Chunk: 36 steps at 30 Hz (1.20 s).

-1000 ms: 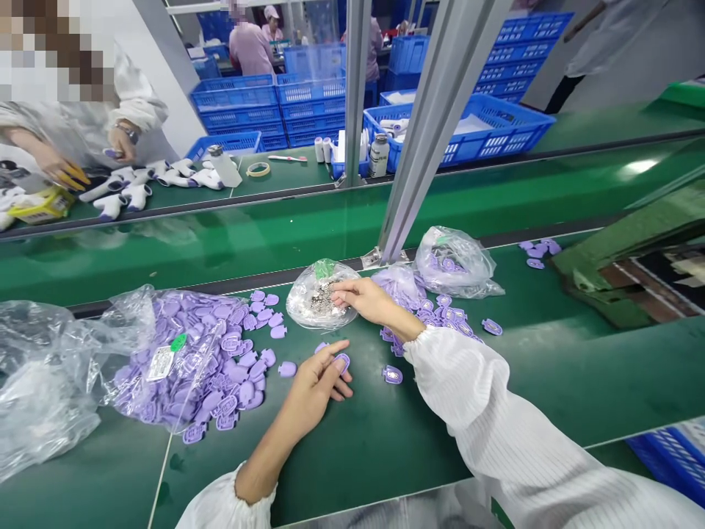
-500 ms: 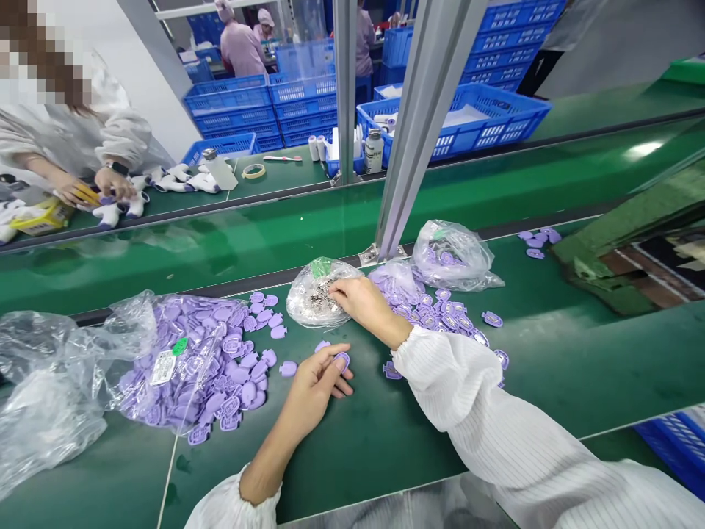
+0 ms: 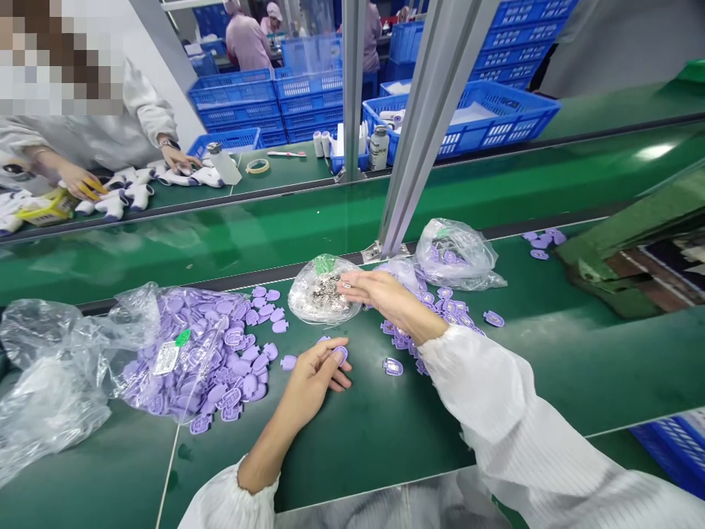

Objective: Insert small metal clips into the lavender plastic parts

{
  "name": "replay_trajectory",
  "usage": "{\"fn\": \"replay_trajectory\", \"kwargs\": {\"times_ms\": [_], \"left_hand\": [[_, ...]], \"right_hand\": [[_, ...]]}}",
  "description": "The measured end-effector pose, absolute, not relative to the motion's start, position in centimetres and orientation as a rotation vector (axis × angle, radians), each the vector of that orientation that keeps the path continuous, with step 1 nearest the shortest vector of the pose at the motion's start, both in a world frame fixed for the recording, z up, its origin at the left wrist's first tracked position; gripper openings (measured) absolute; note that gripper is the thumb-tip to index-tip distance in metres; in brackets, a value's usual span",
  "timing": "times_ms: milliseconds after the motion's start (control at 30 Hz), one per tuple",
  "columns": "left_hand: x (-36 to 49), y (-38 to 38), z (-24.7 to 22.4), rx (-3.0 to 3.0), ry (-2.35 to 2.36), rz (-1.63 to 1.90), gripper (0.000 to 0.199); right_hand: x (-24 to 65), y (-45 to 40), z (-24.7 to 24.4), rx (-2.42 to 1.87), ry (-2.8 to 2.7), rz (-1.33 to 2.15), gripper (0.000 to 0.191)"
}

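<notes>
My left hand (image 3: 313, 378) is closed, with a small purple plastic piece (image 3: 342, 355) pinched between thumb and fingers above the green table. At the edge of a clear bag of small metal parts (image 3: 324, 294), my right hand (image 3: 385, 297) has its fingers fairly straight, and a small metal part (image 3: 346, 285) sits at its fingertips. Below the right wrist is a pile of purple pieces (image 3: 399, 338), some with metal set in them; the forearm hides part of it. One such piece (image 3: 393, 366) lies apart between the hands. Left of my left hand spreads a heap of loose purple pieces (image 3: 242, 364).
A large clear bag of purple pieces (image 3: 181, 316) lies left, beside crumpled plastic (image 3: 49, 389). Another bag (image 3: 457, 253) rests near the metal post (image 3: 421, 110). A green machine (image 3: 622, 250) stands right. Across the belt, a co-worker's hands (image 3: 80, 180) handle white parts.
My right hand has drawn back slightly right from the metal parts, its fingers straighter, with a metal part now showing at them. My left hand stays nearly still. The co-worker's hands have moved apart.
</notes>
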State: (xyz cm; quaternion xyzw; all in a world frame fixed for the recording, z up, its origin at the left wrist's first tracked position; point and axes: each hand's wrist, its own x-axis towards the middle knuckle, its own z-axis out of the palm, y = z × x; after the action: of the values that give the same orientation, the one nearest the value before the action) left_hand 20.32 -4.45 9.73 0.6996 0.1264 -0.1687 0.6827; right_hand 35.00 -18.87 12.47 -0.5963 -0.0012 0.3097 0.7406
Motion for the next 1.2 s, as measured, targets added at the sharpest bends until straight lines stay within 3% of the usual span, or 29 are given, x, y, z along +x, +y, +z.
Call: {"fn": "replay_trajectory", "kwargs": {"times_ms": [267,567,767,1033,1200], "left_hand": [[19.6,-5.1,10.5,1.659,0.323,-0.169,0.044],[19.6,-6.4,11.1,2.309,0.166,0.083,0.036],[19.7,-6.0,10.8,2.272,0.249,0.097,0.030],[19.7,-5.5,11.0,1.607,0.424,-0.118,0.031],[19.6,-5.5,11.0,1.657,0.373,-0.108,0.029]], "right_hand": [[27.1,-23.1,13.1,-1.098,0.125,0.808,0.048],[25.5,-21.6,12.9,-1.138,0.100,0.824,0.058],[24.2,-21.4,13.3,-1.238,-0.013,0.844,0.061],[24.7,-20.7,12.7,-1.344,0.038,0.803,0.031],[24.4,-20.5,12.3,-1.284,0.071,0.817,0.034]]}}
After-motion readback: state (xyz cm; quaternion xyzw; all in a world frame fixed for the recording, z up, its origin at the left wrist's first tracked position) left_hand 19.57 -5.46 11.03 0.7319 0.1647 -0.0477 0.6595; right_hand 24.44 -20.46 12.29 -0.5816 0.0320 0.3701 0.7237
